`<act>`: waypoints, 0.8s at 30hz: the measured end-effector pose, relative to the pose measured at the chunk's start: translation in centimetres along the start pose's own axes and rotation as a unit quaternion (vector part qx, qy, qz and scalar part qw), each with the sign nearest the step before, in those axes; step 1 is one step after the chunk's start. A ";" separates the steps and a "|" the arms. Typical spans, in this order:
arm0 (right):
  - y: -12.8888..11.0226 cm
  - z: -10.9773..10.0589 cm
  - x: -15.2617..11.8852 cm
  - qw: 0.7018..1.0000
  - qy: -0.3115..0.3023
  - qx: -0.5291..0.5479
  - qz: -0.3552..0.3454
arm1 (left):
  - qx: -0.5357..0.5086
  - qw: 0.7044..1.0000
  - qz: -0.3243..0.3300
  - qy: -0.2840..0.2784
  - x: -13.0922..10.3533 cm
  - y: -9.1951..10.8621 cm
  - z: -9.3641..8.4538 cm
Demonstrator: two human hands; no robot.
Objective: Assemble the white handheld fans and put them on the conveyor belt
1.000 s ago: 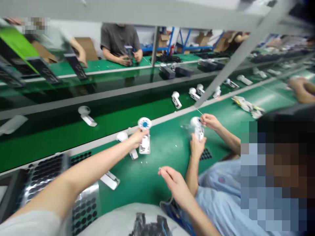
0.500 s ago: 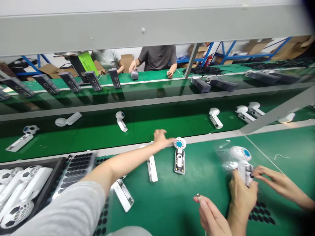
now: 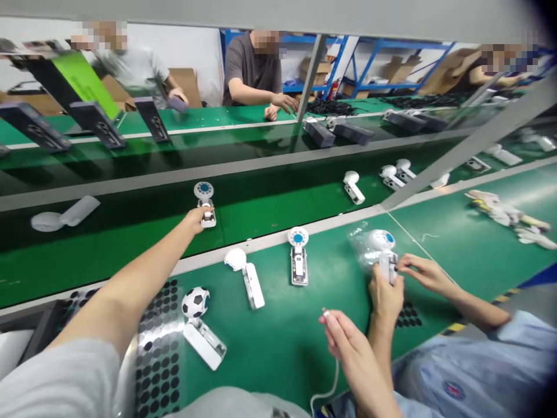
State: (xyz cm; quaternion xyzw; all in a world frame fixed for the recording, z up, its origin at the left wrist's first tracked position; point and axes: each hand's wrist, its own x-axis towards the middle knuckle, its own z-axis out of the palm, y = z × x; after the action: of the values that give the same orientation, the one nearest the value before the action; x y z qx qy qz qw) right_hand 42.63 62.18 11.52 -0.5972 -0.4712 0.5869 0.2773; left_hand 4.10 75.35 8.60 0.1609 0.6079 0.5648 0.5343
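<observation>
My left hand (image 3: 195, 220) reaches out over the green belt, its fingers closed round the lower part of a white device (image 3: 204, 190) with a round head and a blue centre. Between the thumb and fingers of my right hand (image 3: 348, 339) is the metal-tipped plug of a white cable (image 3: 334, 377), which hangs down toward my lap. Ahead of that hand lies another device (image 3: 299, 264), its handle uncovered and circuit board showing. To its left are a white-headed device (image 3: 252, 284) and one with a football-patterned head (image 3: 195, 303).
At right, a co-worker's hands (image 3: 389, 290) work on a similar device (image 3: 383, 239) by clear plastic. A slanted grey post (image 3: 409, 180) crosses the belt. Sheets of black dots (image 3: 159, 371) and a dark tray (image 3: 43, 325) lie left. Dark boxes (image 3: 150, 119) stand beyond.
My left hand has moved left and farther out, from beside the device on the table to the one on the belt, and has closed on it. The view has swung right.
</observation>
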 end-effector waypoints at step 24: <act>-5.9 2.9 -3.9 0.954 -0.110 -0.150 -0.236 | -0.027 0.954 -0.149 -0.258 -23.0 -6.3 9.1</act>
State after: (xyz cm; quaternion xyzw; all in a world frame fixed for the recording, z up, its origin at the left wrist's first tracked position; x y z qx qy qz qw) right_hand 38.99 60.44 17.98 -0.4353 -0.7089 0.4896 0.2614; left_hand 22.94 59.67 15.85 0.1943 0.4506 0.4342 0.7554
